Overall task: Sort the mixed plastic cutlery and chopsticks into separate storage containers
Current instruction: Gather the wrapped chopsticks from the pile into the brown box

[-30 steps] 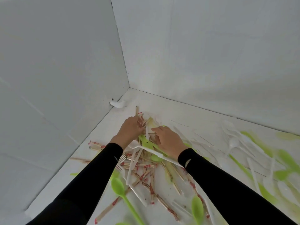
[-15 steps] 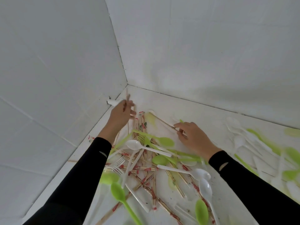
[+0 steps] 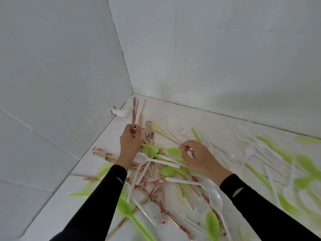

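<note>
A mixed pile (image 3: 156, 178) of wrapped wooden chopsticks, white spoons, forks and green spoons lies on the white surface in the corner. My left hand (image 3: 129, 143) grips a small bundle of chopsticks (image 3: 136, 112) that sticks up toward the corner. My right hand (image 3: 198, 157) pinches the end of a single chopstick (image 3: 166, 135) lying slanted over the pile. A green spoon (image 3: 166, 150) lies between the two hands. A white spoon (image 3: 144, 158) rests just below my left wrist.
White walls close in at the left and back, meeting at a corner (image 3: 132, 93). A small white fitting (image 3: 120, 112) sticks out at the left wall's base. More green and clear cutlery (image 3: 260, 153) is spread to the right. No containers are in view.
My left hand has lifted out of the pile holding a chopstick bundle, now upright. My right hand has moved to the right and pinched one chopstick. The pile between them is uncovered.
</note>
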`<act>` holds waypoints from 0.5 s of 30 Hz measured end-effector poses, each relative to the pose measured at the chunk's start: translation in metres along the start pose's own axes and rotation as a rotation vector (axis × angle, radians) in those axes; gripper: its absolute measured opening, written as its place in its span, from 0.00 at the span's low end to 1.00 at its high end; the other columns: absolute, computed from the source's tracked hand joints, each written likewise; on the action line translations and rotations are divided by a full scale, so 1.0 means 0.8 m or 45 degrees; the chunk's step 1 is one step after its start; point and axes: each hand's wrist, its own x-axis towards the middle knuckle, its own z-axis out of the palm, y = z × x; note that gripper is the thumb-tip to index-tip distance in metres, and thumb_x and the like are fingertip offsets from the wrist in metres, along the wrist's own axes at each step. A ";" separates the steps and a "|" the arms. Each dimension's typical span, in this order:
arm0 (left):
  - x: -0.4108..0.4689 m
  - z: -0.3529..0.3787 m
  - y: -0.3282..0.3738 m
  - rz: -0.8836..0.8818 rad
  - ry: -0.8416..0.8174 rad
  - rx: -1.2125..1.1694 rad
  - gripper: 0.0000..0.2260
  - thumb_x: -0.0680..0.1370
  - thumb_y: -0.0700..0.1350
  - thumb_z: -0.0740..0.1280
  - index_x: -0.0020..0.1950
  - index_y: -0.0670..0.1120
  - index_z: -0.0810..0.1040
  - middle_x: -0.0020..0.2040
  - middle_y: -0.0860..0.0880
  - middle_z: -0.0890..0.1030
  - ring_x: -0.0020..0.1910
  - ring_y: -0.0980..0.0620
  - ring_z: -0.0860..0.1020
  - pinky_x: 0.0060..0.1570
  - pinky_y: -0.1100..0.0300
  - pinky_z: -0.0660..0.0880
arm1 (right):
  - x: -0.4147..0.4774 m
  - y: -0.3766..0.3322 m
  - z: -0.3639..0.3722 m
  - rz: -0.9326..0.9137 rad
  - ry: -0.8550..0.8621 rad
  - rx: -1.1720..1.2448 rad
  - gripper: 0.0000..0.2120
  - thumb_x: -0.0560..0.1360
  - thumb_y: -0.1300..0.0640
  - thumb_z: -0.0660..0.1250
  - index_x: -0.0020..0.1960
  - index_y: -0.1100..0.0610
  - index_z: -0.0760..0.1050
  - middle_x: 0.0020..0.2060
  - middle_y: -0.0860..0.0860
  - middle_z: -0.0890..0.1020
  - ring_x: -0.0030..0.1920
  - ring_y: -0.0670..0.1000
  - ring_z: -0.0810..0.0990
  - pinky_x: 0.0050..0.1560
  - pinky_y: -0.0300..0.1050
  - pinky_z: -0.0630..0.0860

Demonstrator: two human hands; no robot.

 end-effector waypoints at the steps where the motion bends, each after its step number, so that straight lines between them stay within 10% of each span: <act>1: 0.002 -0.001 0.000 -0.020 0.010 0.055 0.08 0.82 0.48 0.63 0.48 0.44 0.73 0.36 0.51 0.73 0.34 0.51 0.73 0.30 0.70 0.67 | 0.007 -0.001 0.007 -0.034 -0.013 -0.053 0.09 0.79 0.60 0.63 0.57 0.57 0.79 0.49 0.48 0.79 0.40 0.32 0.74 0.42 0.26 0.68; 7: 0.015 -0.006 -0.010 -0.252 -0.221 0.298 0.17 0.71 0.54 0.76 0.47 0.44 0.74 0.42 0.50 0.78 0.40 0.53 0.77 0.41 0.57 0.75 | 0.045 -0.029 0.052 -0.128 -0.215 -0.262 0.22 0.81 0.52 0.61 0.74 0.50 0.66 0.64 0.48 0.75 0.62 0.50 0.73 0.61 0.46 0.72; 15: 0.038 0.000 0.005 -0.357 -0.415 0.463 0.12 0.73 0.48 0.74 0.45 0.40 0.78 0.37 0.49 0.75 0.33 0.54 0.73 0.29 0.62 0.67 | 0.029 -0.011 0.033 -0.002 -0.110 -0.352 0.11 0.79 0.54 0.62 0.61 0.52 0.73 0.46 0.48 0.78 0.39 0.49 0.76 0.38 0.42 0.71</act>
